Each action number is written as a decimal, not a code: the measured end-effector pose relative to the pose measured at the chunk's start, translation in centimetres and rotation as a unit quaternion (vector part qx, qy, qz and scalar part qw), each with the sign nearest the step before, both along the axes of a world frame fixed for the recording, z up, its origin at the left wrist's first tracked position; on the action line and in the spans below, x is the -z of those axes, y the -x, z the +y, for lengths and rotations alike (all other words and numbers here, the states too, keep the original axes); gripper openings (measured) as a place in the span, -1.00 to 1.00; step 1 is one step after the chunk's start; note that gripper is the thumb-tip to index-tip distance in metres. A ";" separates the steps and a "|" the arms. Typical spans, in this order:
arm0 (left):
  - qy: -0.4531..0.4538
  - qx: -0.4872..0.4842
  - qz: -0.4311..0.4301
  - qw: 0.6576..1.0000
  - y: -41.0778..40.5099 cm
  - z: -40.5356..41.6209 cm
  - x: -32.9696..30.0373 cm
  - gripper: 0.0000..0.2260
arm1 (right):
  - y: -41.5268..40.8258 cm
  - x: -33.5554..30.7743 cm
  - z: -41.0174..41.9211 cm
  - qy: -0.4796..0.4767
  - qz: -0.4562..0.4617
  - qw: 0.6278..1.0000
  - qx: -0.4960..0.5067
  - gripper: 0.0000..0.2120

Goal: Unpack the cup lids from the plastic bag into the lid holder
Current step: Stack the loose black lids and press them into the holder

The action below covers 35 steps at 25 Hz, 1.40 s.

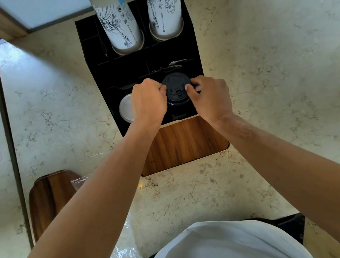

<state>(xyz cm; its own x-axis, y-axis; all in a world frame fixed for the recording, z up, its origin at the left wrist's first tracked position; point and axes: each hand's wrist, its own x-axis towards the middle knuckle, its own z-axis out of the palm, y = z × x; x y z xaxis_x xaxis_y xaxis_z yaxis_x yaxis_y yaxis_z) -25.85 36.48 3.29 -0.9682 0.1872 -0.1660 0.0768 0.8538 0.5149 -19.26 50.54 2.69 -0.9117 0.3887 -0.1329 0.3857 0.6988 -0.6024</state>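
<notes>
The stack of black lids stands upright in the near right-hand well of the black lid holder, close to the holder's near edge where its wooden front panel begins. The stack's long axis runs straight down into that well, so only the top lid faces the camera, its sip tab turned toward the person.

Both hands sit level with that top lid, one on each side. The left hand is curled, its fingertips pressed against the lid's left rim. The right hand mirrors it, thumb and fingers closed on the right rim. The lid lies directly between the two sets of fingers, touching both, and neither hand is nearer than the other.

The move ahead probably turns on this: the stack must travel down along its own axis, so the two hands need to lower evenly or it may tilt and catch on the well's wall.

A white lid lies in the near left-hand well, partly hidden behind the left hand. The plastic bag lies slack at the counter's near edge.
</notes>
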 end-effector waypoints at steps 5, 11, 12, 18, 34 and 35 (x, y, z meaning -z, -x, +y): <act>-0.042 -0.029 -0.029 0.998 0.1 -0.3 0.4 -0.72 | -0.2 0.1 -0.1 0.007 -0.003 1.000 -0.002 -0.62; -0.104 -0.053 -0.024 0.993 -0.3 -1.0 0.8 -0.81 | -0.4 -0.6 -0.1 0.050 -0.003 0.998 0.027 -0.60; -0.103 -0.052 -0.015 0.993 -0.4 -1.0 0.8 -0.81 | -0.4 -0.6 -0.1 0.053 -0.007 0.998 0.028 -0.58; -0.115 -0.061 0.006 0.991 -2.5 -2.4 0.7 -0.83 | -2.4 -1.2 0.0 0.042 0.000 0.998 0.038 -0.61; -0.059 -0.163 0.008 0.985 -15.2 -18.8 0.8 -0.77 | -13.2 1.6 -12.6 0.089 -0.086 0.987 -0.106 -0.94; -0.048 -0.181 0.010 0.982 -16.2 -20.3 0.9 -0.76 | -13.5 1.9 -14.0 0.100 -0.120 0.980 -0.122 -0.91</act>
